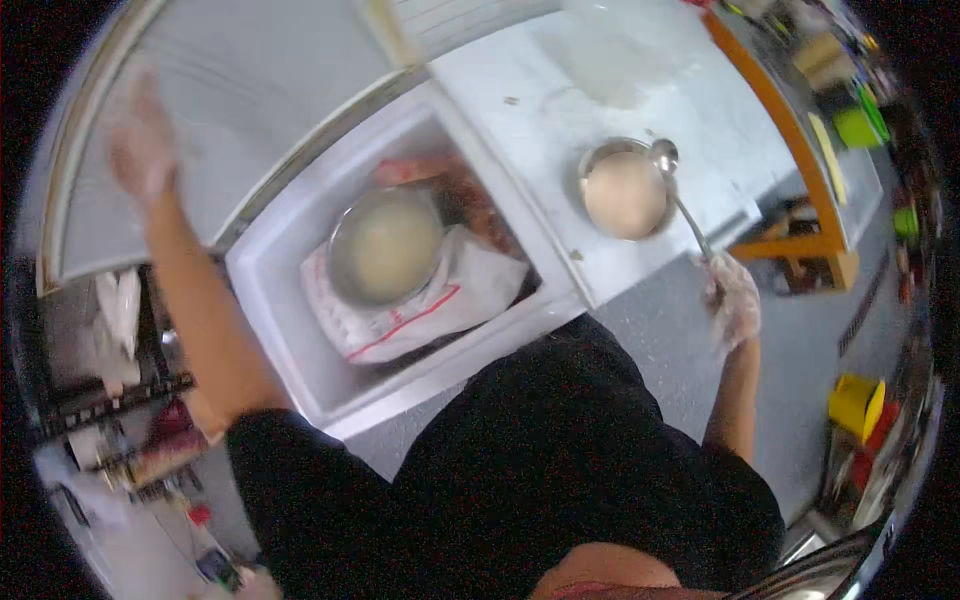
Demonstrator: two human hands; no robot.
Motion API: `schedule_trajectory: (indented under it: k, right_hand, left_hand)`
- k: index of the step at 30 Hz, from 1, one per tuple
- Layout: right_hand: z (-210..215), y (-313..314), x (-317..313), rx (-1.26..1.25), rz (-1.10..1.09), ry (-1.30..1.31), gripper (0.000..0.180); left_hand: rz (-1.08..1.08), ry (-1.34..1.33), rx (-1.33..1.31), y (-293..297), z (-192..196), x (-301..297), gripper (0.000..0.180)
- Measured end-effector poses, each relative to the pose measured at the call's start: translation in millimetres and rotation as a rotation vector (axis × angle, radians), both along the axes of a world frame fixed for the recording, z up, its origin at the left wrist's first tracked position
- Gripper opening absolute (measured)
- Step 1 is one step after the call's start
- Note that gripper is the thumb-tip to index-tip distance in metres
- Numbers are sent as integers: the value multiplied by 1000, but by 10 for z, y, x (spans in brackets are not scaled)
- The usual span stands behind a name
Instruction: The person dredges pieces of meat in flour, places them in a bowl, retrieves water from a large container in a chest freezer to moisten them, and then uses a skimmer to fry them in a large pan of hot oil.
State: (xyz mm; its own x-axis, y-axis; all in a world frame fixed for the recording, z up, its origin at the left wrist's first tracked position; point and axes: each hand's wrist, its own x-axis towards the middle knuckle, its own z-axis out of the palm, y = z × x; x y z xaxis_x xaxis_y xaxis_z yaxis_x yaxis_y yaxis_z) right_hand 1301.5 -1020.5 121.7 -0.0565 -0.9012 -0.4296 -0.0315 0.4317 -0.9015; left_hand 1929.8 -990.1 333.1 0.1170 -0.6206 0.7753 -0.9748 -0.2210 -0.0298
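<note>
Upper left, your left hand (pixel 143 150) presses spread fingers on the raised lid (pixel 250 90), keeping the freezer (pixel 290 330) open over its bowl (pixel 385 245). At right, your gloved right hand (pixel 732 300) pinches the ladle (pixel 680 195), which leans on the surface's bowl (pixel 625 190).
</note>
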Motion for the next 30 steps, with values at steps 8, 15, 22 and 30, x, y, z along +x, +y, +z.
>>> schedule_trajectory:
  k: [8,15,22,30]
  right_hand:
    - [106,-158,-483,-26,-19,39,22]
    - [113,-301,-603,-133,144,242,22]
    - [48,-833,214,-371,543,479,24]
    - [-1251,-221,3015,-1140,1351,1017,46]
  left_hand:
    - [-535,1875,1277,-604,-3588,-3270,25]
    - [-213,2513,841,-820,-3393,-4025,30]
    - [-416,2023,632,454,-3673,-3432,22]
    - [297,2076,141,2926,-3572,-2616,34]
